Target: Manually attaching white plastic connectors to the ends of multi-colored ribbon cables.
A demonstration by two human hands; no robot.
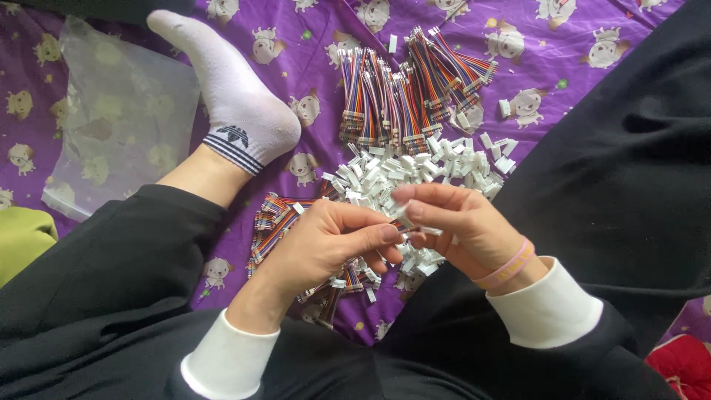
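My left hand (326,244) and my right hand (459,226) meet at the middle of the view, fingertips pinched together. Between them sits a small white plastic connector (428,230) and the end of a rainbow ribbon cable, mostly hidden by my fingers. Just beyond my hands lies a heap of white connector housings (422,167). Further away is a stack of rainbow ribbon cables (400,92). A second bunch of ribbon cables (270,222) lies under and left of my left hand.
Everything rests on a purple cloth with cartoon animals (326,30). My white-socked foot (237,104) crosses the upper left, beside a clear plastic bag (118,111). My black-trousered legs frame both sides. A green item (22,237) sits at left, a red one (685,363) at lower right.
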